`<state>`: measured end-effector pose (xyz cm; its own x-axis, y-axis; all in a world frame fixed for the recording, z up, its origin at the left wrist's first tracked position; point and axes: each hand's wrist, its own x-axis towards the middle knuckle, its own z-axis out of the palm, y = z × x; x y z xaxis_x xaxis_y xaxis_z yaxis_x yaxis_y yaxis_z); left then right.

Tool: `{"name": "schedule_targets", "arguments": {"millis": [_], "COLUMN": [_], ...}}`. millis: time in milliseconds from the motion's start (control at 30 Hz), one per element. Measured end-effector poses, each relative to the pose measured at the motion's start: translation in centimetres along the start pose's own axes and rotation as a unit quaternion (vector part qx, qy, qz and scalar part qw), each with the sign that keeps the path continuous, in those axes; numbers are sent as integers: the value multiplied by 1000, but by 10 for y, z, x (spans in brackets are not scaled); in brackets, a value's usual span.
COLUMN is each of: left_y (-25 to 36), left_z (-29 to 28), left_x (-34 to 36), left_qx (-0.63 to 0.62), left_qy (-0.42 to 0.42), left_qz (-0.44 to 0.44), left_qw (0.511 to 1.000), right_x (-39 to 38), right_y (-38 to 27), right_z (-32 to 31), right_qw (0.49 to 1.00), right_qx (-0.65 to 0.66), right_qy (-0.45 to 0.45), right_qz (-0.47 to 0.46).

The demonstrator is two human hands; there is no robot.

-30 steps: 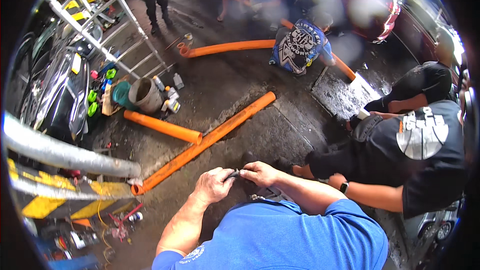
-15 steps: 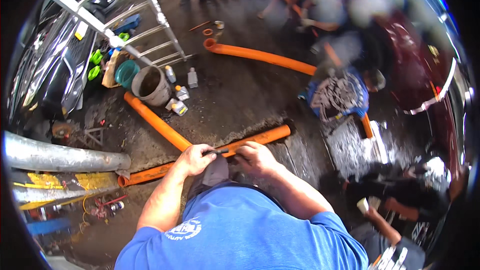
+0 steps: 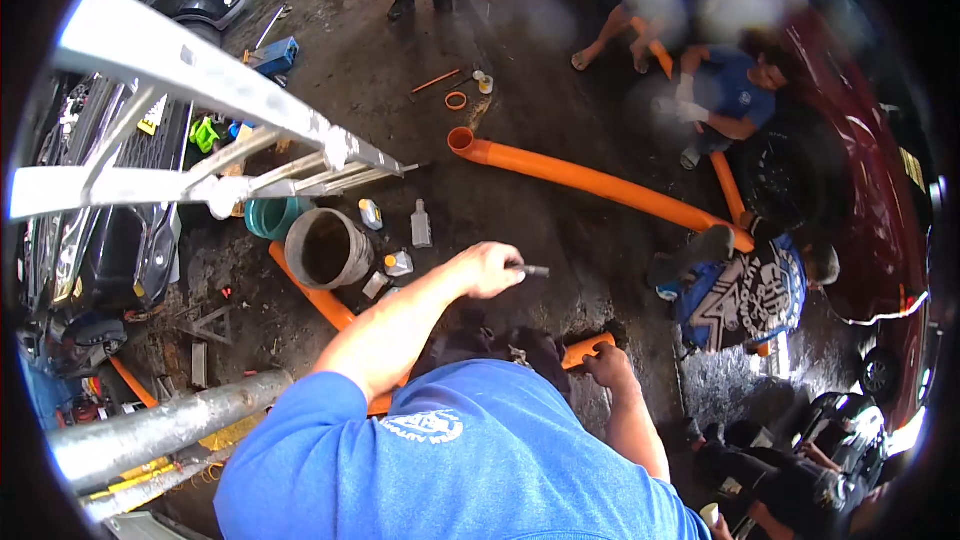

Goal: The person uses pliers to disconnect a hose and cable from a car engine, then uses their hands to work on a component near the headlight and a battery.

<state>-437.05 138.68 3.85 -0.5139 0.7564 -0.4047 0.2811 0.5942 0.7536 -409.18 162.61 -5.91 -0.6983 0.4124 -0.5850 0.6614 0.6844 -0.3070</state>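
Observation:
My left hand reaches forward over the floor, its fingers closed on a short, dark, pen-like stick that points to the right. Its exact kind is too small to tell. My right hand hangs low at my right side with curled fingers, beside the end of an orange pipe. Whatever those fingers hold, if anything, is hidden, and I cannot tell whether they touch the pipe. My body covers the middle of that pipe. Another orange pipe slants out from behind my left forearm.
An aluminium ladder stands at left, near a grey bucket and several bottles. A long orange pipe crosses the far floor. People crouch beside a dark red car; one wears a blue shirt. Metal poles lie at lower left.
My hands have come apart: the left moved forward and up with the dark stick, the right dropped back to my right side. The view has shifted, bringing the ladder closer.

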Motion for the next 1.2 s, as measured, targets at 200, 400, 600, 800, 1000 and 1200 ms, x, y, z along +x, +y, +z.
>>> {"name": "schedule_targets", "arguments": {"millis": [200, 400, 600, 800, 1000, 1200], "left_y": [-43, -154, -303, -392, -447, -547], "left_z": [-106, -202, -272, -298, -261, -248], "left_x": [150, 240, 211, 202, 225, 241], "left_qx": [2, 22, -166, -230, -123, -106], "left_qy": [36, 139, 336, 429, 329, 188], "left_qz": [-64, -166, -401, -515, -552, -541], "left_qw": [997, 976, 836, 705, 756, 813], "right_x": [97, 244, 363, 503, 610, 756], "right_y": [-54, -68, -127, -171, -280, -496], "right_z": [-43, -64, -172, -243, -256, -254], "right_qw": [998, 999, 999, 997, 993, 962], "right_qx": [53, 42, 26, -19, -32, -178], "right_qy": [16, -5, -14, 28, -107, -84], "right_qz": [10, 10, 16, -71, -31, -191]}}
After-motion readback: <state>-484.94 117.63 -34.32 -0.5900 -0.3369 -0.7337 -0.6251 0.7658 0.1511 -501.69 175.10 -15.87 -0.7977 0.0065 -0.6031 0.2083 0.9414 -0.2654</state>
